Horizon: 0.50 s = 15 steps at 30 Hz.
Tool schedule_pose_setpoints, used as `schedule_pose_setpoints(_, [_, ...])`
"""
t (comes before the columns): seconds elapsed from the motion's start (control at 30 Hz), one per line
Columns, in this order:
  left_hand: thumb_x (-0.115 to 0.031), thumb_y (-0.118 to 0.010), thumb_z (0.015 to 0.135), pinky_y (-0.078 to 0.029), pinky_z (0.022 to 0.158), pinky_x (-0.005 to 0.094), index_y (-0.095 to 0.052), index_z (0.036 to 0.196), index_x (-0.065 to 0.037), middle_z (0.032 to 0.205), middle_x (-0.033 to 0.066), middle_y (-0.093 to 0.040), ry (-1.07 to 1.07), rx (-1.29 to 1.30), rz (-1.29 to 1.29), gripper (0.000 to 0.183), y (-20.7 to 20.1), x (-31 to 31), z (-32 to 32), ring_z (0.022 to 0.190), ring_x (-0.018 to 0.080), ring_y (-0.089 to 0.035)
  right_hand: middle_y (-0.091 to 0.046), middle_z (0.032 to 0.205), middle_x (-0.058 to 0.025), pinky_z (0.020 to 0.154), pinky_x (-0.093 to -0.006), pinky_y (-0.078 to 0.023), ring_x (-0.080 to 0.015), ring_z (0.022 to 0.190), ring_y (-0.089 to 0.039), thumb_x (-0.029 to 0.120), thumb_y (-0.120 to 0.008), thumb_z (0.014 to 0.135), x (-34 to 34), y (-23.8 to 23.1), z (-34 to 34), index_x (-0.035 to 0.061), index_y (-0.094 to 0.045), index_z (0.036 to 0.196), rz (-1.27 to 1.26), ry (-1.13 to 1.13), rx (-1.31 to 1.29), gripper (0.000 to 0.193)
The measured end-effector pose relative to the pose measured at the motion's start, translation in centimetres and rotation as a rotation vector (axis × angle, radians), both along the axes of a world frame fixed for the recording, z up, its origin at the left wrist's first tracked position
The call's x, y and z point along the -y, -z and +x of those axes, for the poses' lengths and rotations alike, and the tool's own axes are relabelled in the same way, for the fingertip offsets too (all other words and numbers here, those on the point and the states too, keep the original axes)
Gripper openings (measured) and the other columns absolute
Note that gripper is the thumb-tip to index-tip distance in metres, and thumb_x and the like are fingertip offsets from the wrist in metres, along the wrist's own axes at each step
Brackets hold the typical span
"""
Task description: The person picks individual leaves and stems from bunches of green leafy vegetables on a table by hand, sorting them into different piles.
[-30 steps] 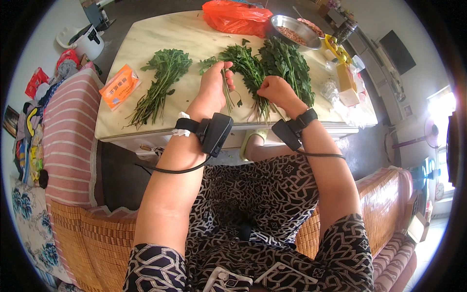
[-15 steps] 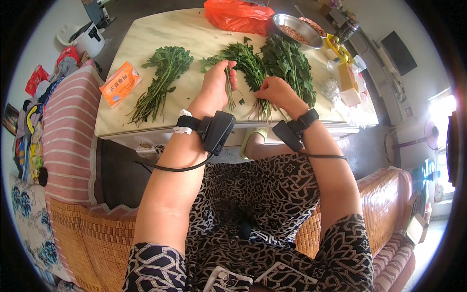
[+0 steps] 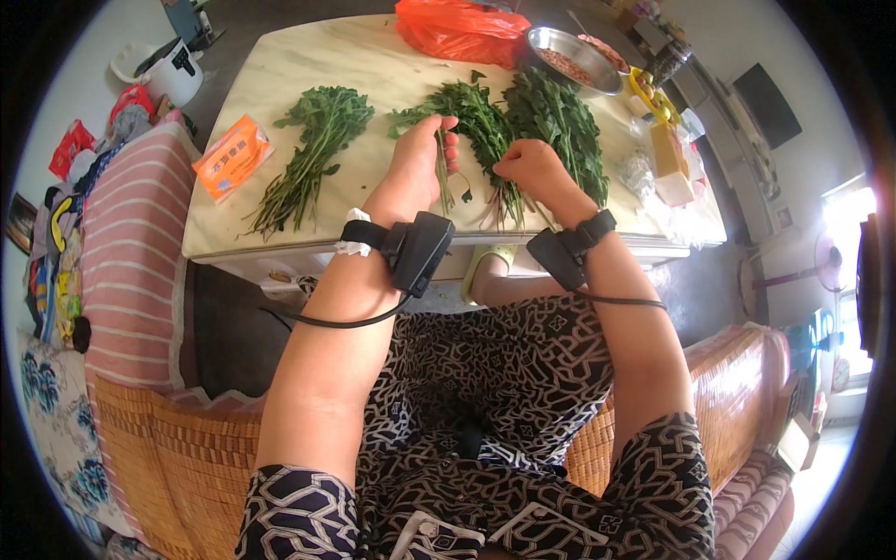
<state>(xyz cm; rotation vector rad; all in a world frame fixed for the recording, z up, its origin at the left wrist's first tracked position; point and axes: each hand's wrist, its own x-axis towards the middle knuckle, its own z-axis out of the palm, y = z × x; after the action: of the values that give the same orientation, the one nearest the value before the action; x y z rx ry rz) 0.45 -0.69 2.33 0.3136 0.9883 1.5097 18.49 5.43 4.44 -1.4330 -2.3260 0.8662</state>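
Three piles of leafy greens lie on the marble-patterned table (image 3: 289, 58): a left bunch (image 3: 322, 140), a middle bunch (image 3: 474, 117) and a right bunch (image 3: 557, 121). My left hand (image 3: 420, 161) is closed around a few green stems (image 3: 444, 168), whose leaves show past the fingers and whose ends hang below. Over the stems of the middle bunch is my right hand (image 3: 537, 168), its fingers pressed together in a pinch. Whatever they hold is hidden by the fingers. Both wrists carry black strapped devices.
An orange-and-white packet (image 3: 233, 159) lies left of the greens. Along the far side are a red plastic bag (image 3: 457, 33) and a metal bowl (image 3: 571, 61) of small brown pieces. A yellow basket (image 3: 653, 96) and clear plastic wrapping (image 3: 639, 177) sit on the right.
My right hand has risen slightly away from the middle bunch's stems, fingers curled tighter. My left hand keeps its hold on the stems, almost unmoved.
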Motion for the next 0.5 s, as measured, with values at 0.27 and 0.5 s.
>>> schedule_pose_setpoints(0.27, [-0.026, -0.051, 0.092, -0.044, 0.053, 0.0278, -0.063, 0.095, -0.009, 0.072, -0.0013, -0.055, 0.001, -0.006, -0.028, 0.021, -0.3, 0.0, 0.1, 0.059, 0.0111, -0.05, -0.065, 0.073, -0.0044, 0.041, -0.0248, -0.038, -0.0095, 0.053, -0.054, 0.016, -0.066, 0.078, 0.9, -1.5, 0.1, -0.0016, -0.06, 0.098, -0.387, 0.071, -0.336, 0.027])
schedule_pose_setpoints(0.5, [-0.026, -0.051, 0.093, -0.046, 0.055, 0.0287, -0.063, 0.098, -0.008, 0.073, 0.0001, -0.058, 0.011, -0.011, -0.023, 0.023, 0.0, -0.1, 0.2, 0.061, 0.0134, -0.053, -0.059, 0.072, -0.0023, 0.04, -0.0222, -0.039, -0.0075, 0.054, -0.052, 0.01, -0.069, 0.08, 0.5, -1.3, -0.3, -0.0047, -0.057, 0.109, -0.228, 0.047, -0.5, 0.035])
